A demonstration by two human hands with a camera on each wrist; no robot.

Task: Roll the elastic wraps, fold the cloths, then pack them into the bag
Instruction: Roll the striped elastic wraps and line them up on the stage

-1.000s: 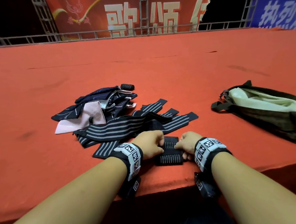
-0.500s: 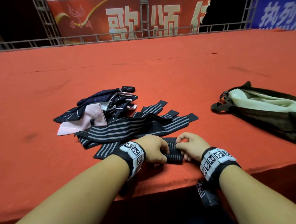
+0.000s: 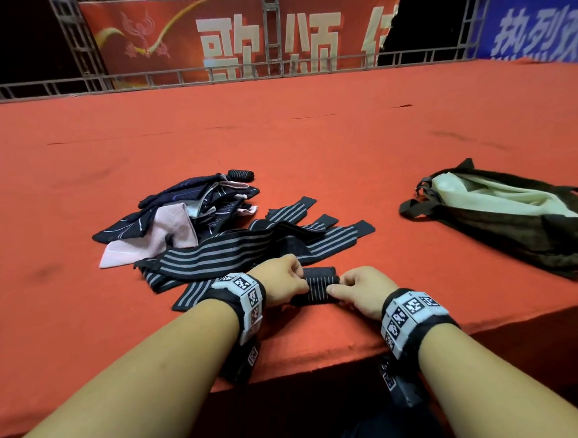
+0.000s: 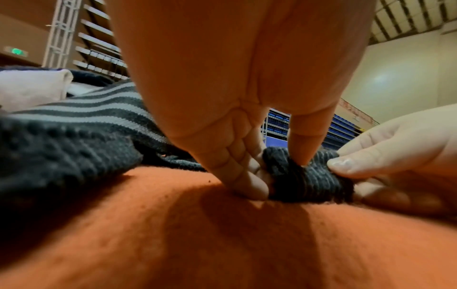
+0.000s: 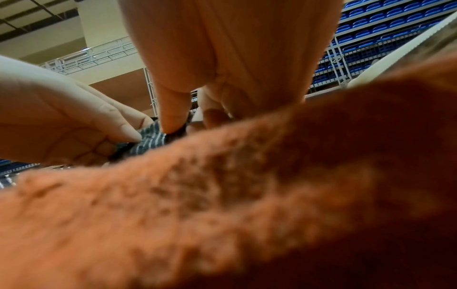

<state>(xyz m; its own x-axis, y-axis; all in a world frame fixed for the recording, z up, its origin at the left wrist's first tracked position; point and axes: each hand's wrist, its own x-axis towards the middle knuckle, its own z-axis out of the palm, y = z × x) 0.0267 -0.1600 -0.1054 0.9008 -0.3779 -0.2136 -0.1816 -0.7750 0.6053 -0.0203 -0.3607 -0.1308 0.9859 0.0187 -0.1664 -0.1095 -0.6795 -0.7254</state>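
Near the front edge of the red surface lies a black, grey-striped elastic wrap (image 3: 319, 284), partly wound into a small roll (image 4: 304, 176). My left hand (image 3: 284, 280) pinches the roll's left end between thumb and curled fingers (image 4: 237, 174). My right hand (image 3: 359, 290) pinches its right end (image 5: 153, 136). Behind my hands, several unrolled striped wraps (image 3: 235, 252) lie spread out. A heap of dark and pink cloths (image 3: 179, 218) sits behind them at the left. The dark bag (image 3: 518, 225) lies open at the right, showing a pale lining.
One finished black roll (image 3: 241, 175) lies behind the cloth heap. The red surface (image 3: 310, 143) stretches far back to a metal railing (image 3: 271, 67) with banners. Its front edge (image 3: 323, 359) runs just below my wrists.
The flat near end of the wrap has been wound up into a tighter, shorter roll between my hands. Both hands have shifted slightly forward with it.
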